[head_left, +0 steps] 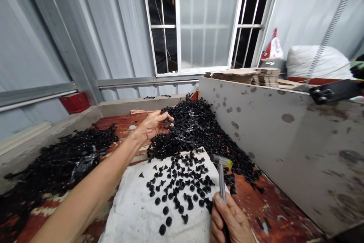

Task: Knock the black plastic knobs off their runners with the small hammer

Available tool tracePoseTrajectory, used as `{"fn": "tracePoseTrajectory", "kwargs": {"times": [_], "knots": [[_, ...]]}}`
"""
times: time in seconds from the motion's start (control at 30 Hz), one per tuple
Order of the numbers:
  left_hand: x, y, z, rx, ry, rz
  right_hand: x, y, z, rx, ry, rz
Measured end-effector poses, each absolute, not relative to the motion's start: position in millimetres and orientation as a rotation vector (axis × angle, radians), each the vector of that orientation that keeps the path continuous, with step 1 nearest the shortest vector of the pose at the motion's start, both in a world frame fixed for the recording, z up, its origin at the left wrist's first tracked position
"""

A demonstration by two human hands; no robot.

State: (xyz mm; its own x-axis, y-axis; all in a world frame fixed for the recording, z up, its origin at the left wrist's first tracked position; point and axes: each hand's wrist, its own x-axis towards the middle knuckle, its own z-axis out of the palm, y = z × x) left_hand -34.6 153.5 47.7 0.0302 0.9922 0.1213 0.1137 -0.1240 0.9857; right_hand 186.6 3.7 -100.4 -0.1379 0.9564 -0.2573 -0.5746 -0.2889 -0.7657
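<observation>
While the left hand (155, 123) reaches forward to the pile (199, 129), its thumb and fingers are closed on a strip (170, 122) of black parts at the pile's 9 o'clock edge. The pile is a high mass of small, shiny black plastic parts, many of them joined on thin runners. It lies at 12 o'clock from the cloth (131, 209), against the grey board (284, 140).

The right hand (231, 222), at 5 o'clock in the view, has its fingers wrapped tight around the thin metal handle of the hammer (221, 174). The hammer stands nearly upright over the cloth's 2 o'clock corner. Its head is small and grey, with a yellow tip that points to 3 o'clock.

On the white cloth lie loose pieces (182, 190), black, with round heads and short stems, most of them a little apart from each other. A second heap (57, 159) of black parts lies at 9 o'clock from the cloth.
</observation>
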Motion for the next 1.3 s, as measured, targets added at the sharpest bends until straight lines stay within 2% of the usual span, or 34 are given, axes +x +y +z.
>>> {"fn": "tracePoseTrajectory", "kwargs": {"times": [0.3, 0.53, 0.83, 1.1, 1.3], "knots": [[37.3, 51.5, -13.0, 1.118, 0.953, 0.902, 194.4, 1.1, -98.2, -0.919, -0.868, 1.549], [59.2, 29.7, -39.7, 1.069, 0.967, 0.834, 193.6, -4.6, -103.4, -0.867, -0.933, 1.540], [48.4, 22.8, -39.0, 1.272, 1.075, 0.771, 191.6, -4.5, -103.0, -0.870, -0.908, 1.533], [40.4, 15.1, -39.5, 1.228, 1.207, 0.906, 194.9, -6.9, -105.9, -0.932, -0.966, 1.555], [-15.3, -14.7, -27.9, 1.123, 1.455, 0.642, 197.2, -8.0, -107.3, -1.003, -1.045, 1.471]]}}
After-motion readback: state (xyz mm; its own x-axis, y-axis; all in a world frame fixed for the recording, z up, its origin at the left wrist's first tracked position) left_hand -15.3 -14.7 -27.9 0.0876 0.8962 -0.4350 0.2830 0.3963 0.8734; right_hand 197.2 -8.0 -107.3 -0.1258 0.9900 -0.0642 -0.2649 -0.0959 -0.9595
